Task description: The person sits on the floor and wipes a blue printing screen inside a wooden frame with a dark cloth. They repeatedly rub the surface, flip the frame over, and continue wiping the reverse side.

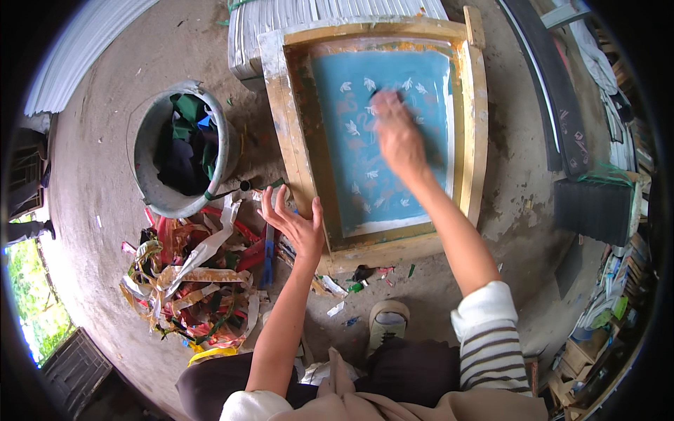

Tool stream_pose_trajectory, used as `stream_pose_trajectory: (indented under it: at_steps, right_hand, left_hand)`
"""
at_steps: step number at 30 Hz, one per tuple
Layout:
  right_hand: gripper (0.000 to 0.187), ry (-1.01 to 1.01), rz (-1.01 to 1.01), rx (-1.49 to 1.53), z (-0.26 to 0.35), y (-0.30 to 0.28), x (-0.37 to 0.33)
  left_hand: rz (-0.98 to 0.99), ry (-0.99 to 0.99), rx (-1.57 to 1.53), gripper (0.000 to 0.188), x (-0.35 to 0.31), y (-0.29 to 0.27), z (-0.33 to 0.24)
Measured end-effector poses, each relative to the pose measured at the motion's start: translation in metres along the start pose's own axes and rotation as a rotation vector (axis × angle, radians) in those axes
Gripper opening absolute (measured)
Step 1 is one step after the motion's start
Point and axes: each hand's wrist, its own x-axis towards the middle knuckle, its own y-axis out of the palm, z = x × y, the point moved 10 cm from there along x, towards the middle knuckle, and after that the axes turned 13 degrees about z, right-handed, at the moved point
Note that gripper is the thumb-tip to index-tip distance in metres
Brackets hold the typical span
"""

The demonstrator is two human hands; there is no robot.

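Observation:
A screen-printing frame [477, 140] of paint-stained wood lies in front of me, its blue mesh [351, 168] marked with small white leaf and bird shapes. My right hand [399, 137] is over the upper middle of the mesh, blurred by motion. Its fingers look closed, and a dark edge shows at the fingertips; what it is I cannot make out. At the frame's lower left side my left hand [295, 226] rests against the wood with its fingers spread and nothing in them.
Left of the frame stands a grey bucket [223, 151] holding dark green, black and blue scraps. A heap of torn red, white and brown strips [193, 281] lies below it. Corrugated white sheets [246, 42] are stacked behind the frame. My shoe [388, 319] is near its lower edge.

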Motion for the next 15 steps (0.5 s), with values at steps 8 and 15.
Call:
stream_pose_trajectory:
  at_steps: [8, 15]
  right_hand:
    - [0.051, 0.22, -0.229, -0.1, -0.014, -0.016, 0.036]
    - [0.043, -0.533, 0.097, -0.073, 0.089, 0.03, -0.017]
  left_hand:
    - [-0.003, -0.014, -0.034, 0.068, -0.002, 0.002, -0.002]
    - [-0.036, 0.013, -0.032, 0.064, -0.001, -0.006, 0.002]
